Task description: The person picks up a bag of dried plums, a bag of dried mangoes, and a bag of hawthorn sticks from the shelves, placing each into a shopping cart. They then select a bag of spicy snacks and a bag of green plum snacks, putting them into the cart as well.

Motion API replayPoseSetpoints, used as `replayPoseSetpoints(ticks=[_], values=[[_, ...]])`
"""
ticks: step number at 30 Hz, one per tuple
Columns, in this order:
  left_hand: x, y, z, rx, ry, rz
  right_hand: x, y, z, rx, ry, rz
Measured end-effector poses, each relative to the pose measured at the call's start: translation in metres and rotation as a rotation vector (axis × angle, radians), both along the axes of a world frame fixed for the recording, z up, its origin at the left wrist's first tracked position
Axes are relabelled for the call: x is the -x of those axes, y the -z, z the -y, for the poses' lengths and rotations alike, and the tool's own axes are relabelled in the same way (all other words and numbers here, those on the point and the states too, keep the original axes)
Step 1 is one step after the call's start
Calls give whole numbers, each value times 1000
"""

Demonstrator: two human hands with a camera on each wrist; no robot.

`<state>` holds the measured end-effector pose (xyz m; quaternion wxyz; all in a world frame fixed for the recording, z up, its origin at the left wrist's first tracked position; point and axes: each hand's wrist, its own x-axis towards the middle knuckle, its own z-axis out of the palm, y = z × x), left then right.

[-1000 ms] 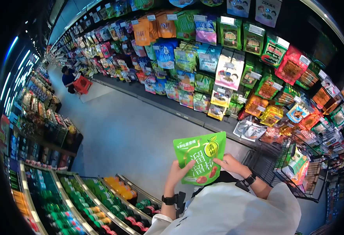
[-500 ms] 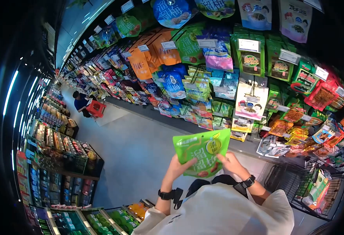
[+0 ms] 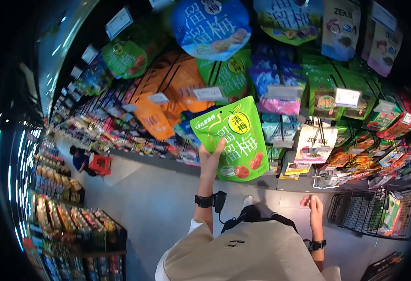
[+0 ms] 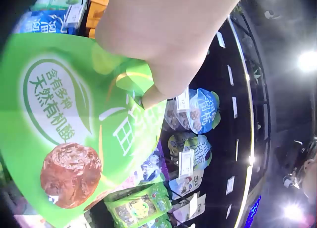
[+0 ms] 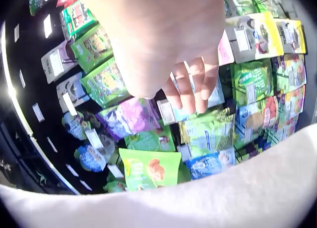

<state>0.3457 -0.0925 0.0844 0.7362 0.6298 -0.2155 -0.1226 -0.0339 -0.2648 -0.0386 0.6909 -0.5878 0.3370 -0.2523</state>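
My left hand holds a bright green snack pouch by its left edge, thumb across the front. The pouch is upright and tilted, its printed face with a yellow circle and red fruit turned toward me. In the left wrist view the thumb presses on the pouch, and the fingers behind it are hidden. Lower down at my right side, the right hand hangs apart from the pouch with loosely bent fingers and nothing in them. Behind the pouch hangs a green bag of matching design.
Hooks on the shelf wall carry orange bags, a large blue bag and price tags. A black shopping cart with packages stands at the right. Down the aisle, a person is beside a red stool.
My right hand has let go of the pouch and dropped to the right. The left hand has raised the pouch toward the hanging bags, and the shelf looks closer.
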Motion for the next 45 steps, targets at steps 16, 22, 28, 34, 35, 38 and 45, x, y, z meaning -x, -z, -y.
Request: replayPoseSetpoints(ticks=[16,22,28,34,35,38,45], values=[[-85,-32,30,116,165,-53,-80,-35,-62,-22,256,-118],[-89,-30,30,90,247,-81,-97,-38,-67,-13,259,-106],[-99,-34,33,154,235,19,-100,-25,-71,-31,240,-51],[-108,-11,44,195,221,96,-110,-25,-70,-26,226,-28],[-109,-10,47,210,210,97,-112,-26,-70,-19,229,-31],[-117,-32,56,134,193,97,-115,-32,-72,-13,239,-43],[-164,-19,99,113,193,145,-117,-29,-80,-27,263,-56]])
